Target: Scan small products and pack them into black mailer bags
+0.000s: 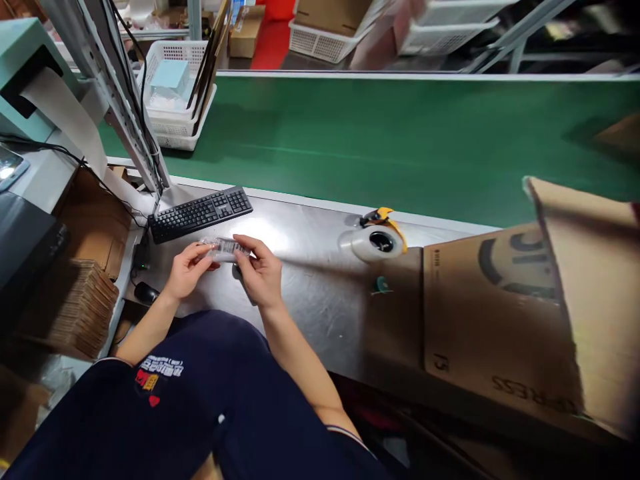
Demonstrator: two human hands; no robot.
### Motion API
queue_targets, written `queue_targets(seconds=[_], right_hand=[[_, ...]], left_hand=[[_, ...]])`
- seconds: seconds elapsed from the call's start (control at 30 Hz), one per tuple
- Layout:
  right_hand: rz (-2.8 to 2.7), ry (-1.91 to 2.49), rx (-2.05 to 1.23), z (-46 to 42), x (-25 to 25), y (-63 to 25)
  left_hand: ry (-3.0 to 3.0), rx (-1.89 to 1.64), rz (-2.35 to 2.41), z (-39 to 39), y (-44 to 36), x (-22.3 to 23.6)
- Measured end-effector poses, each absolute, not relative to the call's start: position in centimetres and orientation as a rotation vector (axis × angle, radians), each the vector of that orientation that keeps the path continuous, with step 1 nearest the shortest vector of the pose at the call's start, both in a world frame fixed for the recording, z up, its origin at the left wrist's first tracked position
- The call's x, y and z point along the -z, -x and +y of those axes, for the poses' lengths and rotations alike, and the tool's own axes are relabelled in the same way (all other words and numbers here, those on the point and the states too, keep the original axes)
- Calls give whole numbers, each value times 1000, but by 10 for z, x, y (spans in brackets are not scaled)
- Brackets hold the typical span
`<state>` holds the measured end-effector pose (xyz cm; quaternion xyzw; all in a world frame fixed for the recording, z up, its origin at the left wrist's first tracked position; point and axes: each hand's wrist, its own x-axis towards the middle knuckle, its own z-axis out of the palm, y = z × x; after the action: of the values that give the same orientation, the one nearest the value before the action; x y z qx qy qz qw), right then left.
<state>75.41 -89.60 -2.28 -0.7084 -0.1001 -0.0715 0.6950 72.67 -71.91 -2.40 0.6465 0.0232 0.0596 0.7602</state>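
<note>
So that its label [232, 247] apparently shows, left hand [187, 272] and right hand [261, 273] pinch a small clear-plastic packet [216, 251] at the torso's [215, 373] twelve o'clock.

From here the bench [320, 313] looks like smooth metal, with a soft, glossy shine. The keyboard [200, 212] is matt black plastic, and the tape roll [367, 243] is clear, shiny plastic. The big box [490, 320] is dull brown cardboard, rough along its cut edge. The packet [225, 249] has a crinkly, clear plastic look. Behind, the belt [400, 147] is smooth green with a faint sheen; the baskets [173, 127] are white plastic. The shirt [215, 393] is matt, dark cloth.
</note>
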Motion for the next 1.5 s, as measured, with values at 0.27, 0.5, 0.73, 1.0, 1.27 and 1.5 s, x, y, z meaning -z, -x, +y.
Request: queue_targets(seconds=[0.27, 0.5, 0.73, 1.0, 1.27, 1.5], right_hand=[[-320, 1627, 395, -892, 0, -740], [-661, 1785, 774, -900, -10, -737], [-774, 1809, 662, -909, -15, -739], [-619, 1770, 478, -922, -23, -739], [-549, 1733, 386, -919, -26, -732], [-679, 1789, 517, -917, -22, -724]], left_hand=[[-1063, 81, 52, -714, -717, 12], [-979, 440, 25, -699, -716, -18], [-808, 564, -45, -712, -716, -17], [-1116, 417, -116, -722, -709, -13], [-1423, 65, -53, -711, -714, -12], [-1044, 412, -16, -712, -707, -28]])
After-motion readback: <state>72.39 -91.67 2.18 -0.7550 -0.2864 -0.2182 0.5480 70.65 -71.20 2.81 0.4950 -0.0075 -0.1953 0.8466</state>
